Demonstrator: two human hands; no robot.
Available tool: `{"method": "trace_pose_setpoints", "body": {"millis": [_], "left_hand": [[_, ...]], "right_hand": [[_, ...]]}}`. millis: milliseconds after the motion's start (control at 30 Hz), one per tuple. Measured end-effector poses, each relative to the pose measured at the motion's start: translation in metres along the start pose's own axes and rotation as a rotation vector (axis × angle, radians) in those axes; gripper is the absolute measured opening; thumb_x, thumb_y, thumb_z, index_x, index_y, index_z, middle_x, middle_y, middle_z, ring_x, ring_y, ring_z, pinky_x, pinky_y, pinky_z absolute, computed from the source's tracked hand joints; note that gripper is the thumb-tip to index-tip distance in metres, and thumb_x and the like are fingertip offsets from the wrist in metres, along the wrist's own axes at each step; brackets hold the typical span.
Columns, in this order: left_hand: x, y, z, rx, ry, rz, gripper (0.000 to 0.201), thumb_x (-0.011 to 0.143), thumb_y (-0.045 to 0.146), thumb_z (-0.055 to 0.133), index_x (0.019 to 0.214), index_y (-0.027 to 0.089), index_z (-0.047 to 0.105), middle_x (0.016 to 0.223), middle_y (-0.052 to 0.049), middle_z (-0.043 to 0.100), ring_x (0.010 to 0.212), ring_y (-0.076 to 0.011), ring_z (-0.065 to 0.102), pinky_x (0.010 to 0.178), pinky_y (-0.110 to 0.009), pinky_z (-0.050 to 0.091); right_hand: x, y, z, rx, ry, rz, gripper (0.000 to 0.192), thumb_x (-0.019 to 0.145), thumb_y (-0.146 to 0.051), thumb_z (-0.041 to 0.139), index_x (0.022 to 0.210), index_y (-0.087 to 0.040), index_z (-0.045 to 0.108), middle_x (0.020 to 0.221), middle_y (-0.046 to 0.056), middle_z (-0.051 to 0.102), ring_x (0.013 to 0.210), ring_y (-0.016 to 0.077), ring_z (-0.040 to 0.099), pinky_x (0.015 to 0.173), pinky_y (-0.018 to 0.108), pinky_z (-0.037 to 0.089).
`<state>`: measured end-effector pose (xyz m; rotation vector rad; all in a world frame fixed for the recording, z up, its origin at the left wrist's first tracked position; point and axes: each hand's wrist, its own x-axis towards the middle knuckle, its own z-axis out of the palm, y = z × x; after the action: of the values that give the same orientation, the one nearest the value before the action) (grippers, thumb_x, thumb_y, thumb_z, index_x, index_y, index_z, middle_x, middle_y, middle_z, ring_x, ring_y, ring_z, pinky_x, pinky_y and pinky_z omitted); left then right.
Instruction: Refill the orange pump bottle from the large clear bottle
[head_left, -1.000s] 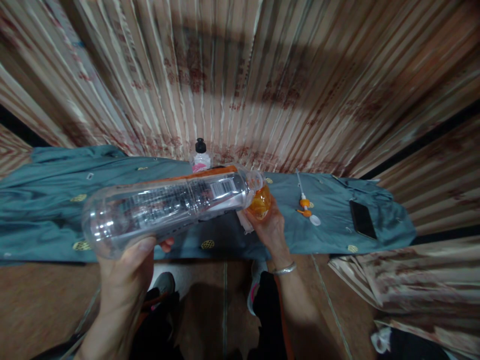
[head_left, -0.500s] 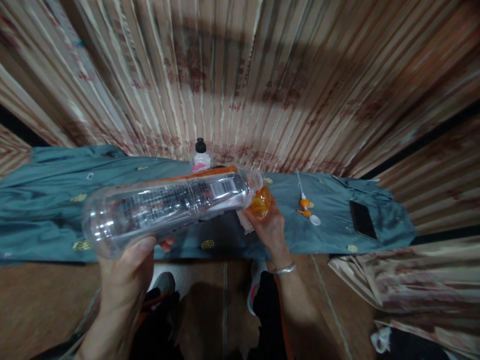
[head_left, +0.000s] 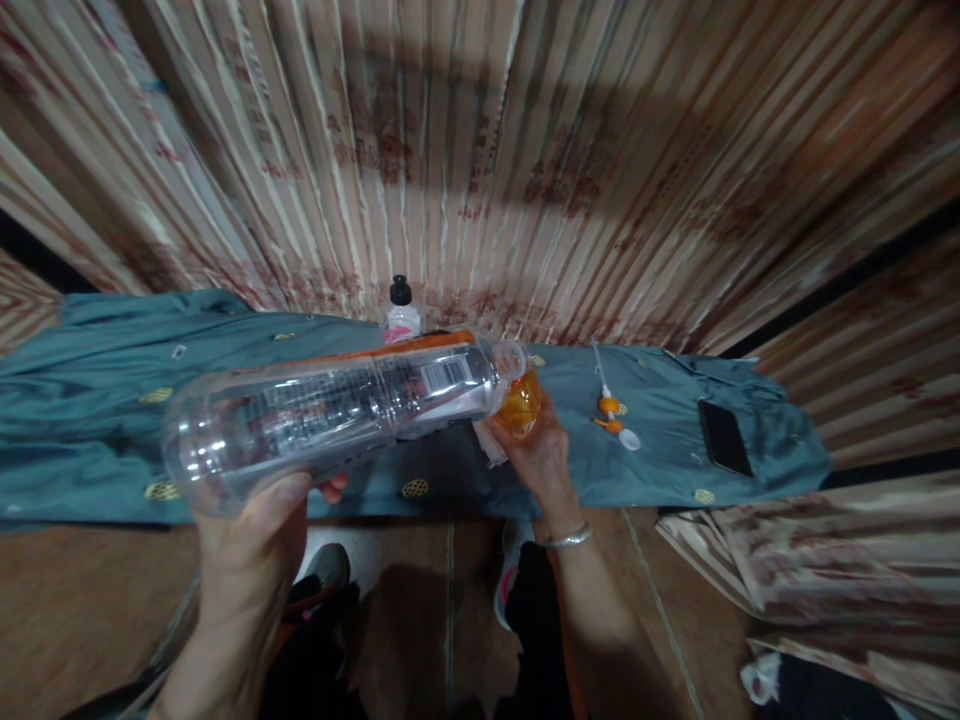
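Nothing much has moved since the earlier frames: both hands and both bottles sit in the same spots, w/ only a tiny camera drift.

Left hand (head_left: 251, 535) is clenched round the base end of a big clear bottle (head_left: 337, 405), thumb on top, fingertips showing underneath. Bottle lies nearly horizontal, tipped so its open neck points right & slightly up, barcode label near the shoulder.

Right hand (head_left: 536, 455), w/ a metal bangle (head_left: 568, 540) at the wrist, grasps a small orange bottle (head_left: 519, 402) from below. Big bottle's mouth sits right at the small one, touching or just above it; can't tell which, view is dim there.

Both are held over a teal cloth (head_left: 97, 420) w/ gold motifs, spread on a ledge in front of a striped curtain (head_left: 480, 150). On the cloth: a small bottle w/ black cap (head_left: 401, 312) behind the big one, an orange-and-white pump head (head_left: 611, 405) to the right, and a dark phone (head_left: 724, 438) further right.
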<state>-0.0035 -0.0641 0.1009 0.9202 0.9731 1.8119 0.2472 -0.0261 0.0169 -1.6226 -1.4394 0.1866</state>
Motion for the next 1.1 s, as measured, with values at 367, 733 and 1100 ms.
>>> {"method": "trace_pose_setpoints", "body": {"millis": [367, 733, 1100], "left_hand": [[-0.0002, 0.0000, 0.0005, 0.023, -0.001, -0.001, 0.065, 0.051, 0.022, 0.079, 0.113, 0.026, 0.063, 0.051, 0.007, 0.067, 0.042, -0.0160, 0.061, 0.039, -0.022, 0.052], [-0.0003, 0.0017, 0.0027, -0.006, -0.014, 0.023, 0.062, 0.051, 0.017, 0.078, 0.110, 0.026, 0.063, 0.068, 0.005, 0.073, 0.042, -0.0148, 0.061, 0.036, -0.022, 0.049], [0.0003, 0.0029, 0.0042, 0.012, -0.024, 0.025, 0.068, 0.051, 0.017, 0.079, 0.116, 0.026, 0.061, 0.053, 0.007, 0.068, 0.042, -0.0159, 0.061, 0.038, -0.021, 0.051]], "right_hand": [[-0.0002, 0.0003, 0.0005, -0.004, 0.004, 0.011, 0.067, 0.079, -0.051, 0.072, 0.133, -0.017, 0.052, 0.118, 0.013, 0.072, 0.105, 0.0294, 0.071, 0.088, 0.044, 0.059], [0.0000, 0.0015, 0.0000, -0.025, -0.011, 0.018, 0.067, 0.077, -0.050, 0.074, 0.131, -0.016, 0.054, 0.117, 0.014, 0.073, 0.104, 0.0290, 0.072, 0.087, 0.042, 0.060], [-0.0005, 0.0015, -0.0002, -0.018, -0.006, 0.003, 0.065, 0.079, -0.052, 0.072, 0.132, -0.018, 0.053, 0.119, 0.013, 0.072, 0.103, 0.0285, 0.072, 0.087, 0.043, 0.060]]}}
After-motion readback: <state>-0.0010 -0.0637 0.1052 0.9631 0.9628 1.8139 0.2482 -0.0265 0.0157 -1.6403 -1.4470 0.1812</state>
